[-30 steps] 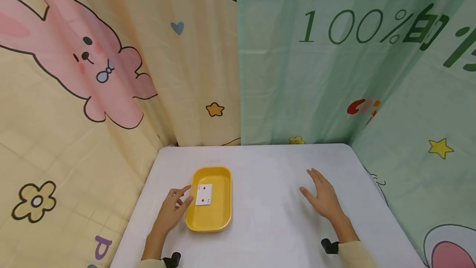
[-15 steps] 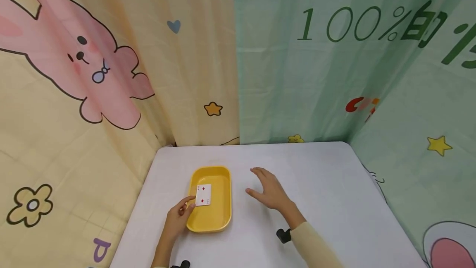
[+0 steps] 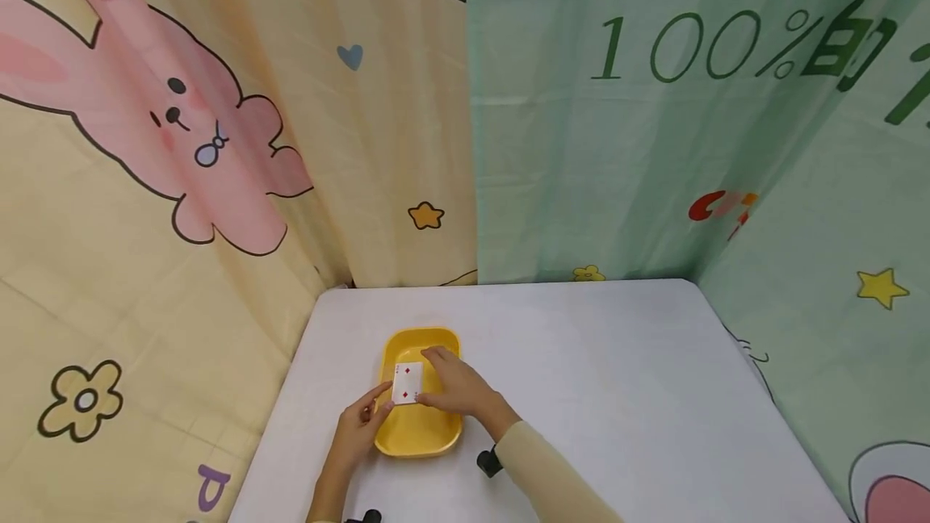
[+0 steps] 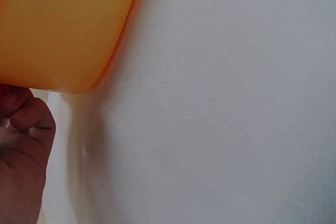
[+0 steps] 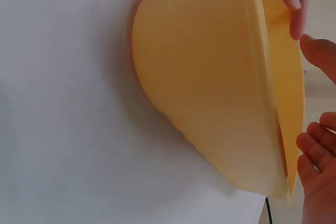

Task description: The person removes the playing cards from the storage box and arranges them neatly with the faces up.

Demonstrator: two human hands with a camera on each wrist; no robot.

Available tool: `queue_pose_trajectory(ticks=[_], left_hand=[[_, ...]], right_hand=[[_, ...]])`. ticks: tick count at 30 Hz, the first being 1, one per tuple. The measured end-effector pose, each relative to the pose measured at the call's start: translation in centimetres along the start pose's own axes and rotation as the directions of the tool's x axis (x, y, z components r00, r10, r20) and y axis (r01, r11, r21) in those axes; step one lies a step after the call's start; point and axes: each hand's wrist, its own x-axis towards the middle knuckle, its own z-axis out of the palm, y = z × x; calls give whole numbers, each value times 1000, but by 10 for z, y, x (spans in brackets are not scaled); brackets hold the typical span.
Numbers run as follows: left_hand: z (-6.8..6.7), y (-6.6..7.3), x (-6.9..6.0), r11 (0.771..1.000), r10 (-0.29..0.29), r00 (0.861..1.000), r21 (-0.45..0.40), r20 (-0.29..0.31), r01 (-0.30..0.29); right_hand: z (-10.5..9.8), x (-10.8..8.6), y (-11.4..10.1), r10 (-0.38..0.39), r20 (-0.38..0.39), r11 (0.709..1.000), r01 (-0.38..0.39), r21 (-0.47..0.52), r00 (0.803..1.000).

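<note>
Right hand point(image 3: 459, 386), thumb and forefinger apart; left hand point(image 3: 356, 426) opposite, thumb and forefinger likewise apart. Playing card point(image 3: 407, 382) between both hands, in yellow tray point(image 3: 418, 444); whether either hand touches card, we cannot tell.

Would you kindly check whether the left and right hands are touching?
Apart: the head view shows the left hand and right hand separated, with the playing card visible in the gap.

1 tray point(image 3: 418, 436), 1 card vis. point(image 3: 407, 382), 2 sets fingers point(image 3: 439, 357)
</note>
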Motion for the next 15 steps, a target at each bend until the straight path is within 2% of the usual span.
queue_pose_trajectory(ticks=[3, 6, 12, 15], left_hand=[[-1, 1, 1, 1000, -10, 1000, -8, 13, 10], [-1, 1, 1, 1000, -10, 1000, 4, 16, 10], [0, -2, 0, 999, 16, 1000, 29, -5, -16], [0, -3, 0, 1000, -2, 1000, 5, -2, 2]], right_hand=[[8, 10, -7, 2, 37, 999, 0, -41, 999], [17, 18, -11, 25, 70, 992, -16, -129, 997], [33, 31, -14, 87, 110, 953, -51, -297, 990], [37, 35, -14, 111, 124, 935, -61, -348, 986]])
